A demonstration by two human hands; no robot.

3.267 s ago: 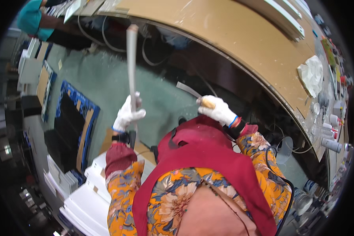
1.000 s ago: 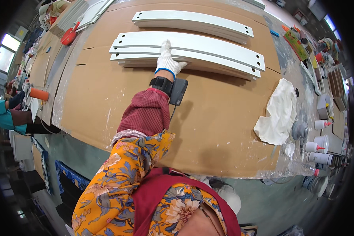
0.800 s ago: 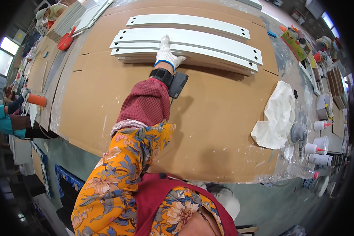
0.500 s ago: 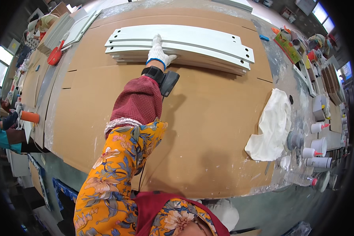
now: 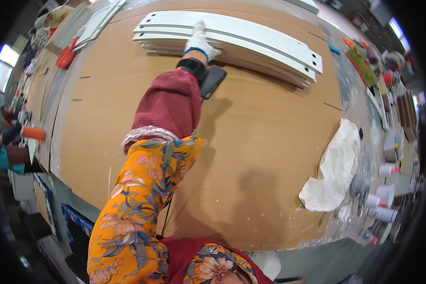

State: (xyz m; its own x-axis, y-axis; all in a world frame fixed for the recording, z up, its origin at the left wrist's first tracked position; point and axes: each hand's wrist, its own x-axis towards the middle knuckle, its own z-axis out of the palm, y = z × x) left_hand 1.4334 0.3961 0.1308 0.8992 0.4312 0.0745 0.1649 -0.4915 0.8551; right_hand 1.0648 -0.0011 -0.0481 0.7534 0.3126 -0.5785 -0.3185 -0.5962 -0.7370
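Apparently, the step in hand was steadying or lining up a stack of white boards (image 5: pixel 255 34) at the far middle of a cardboard sheet (image 5: pixel 104 128). The gloved left hand (image 5: pixel 198 41) lay at the stack's near side, one finger stretched over its top, thumb out to the right; whether it gripped could not be told. The right hand was out of view, its state unseen. Edges lay stepped, so the next move seemed to call for even pressure. Nearer, rightward, lay a pale cloth (image 5: pixel 333 165).
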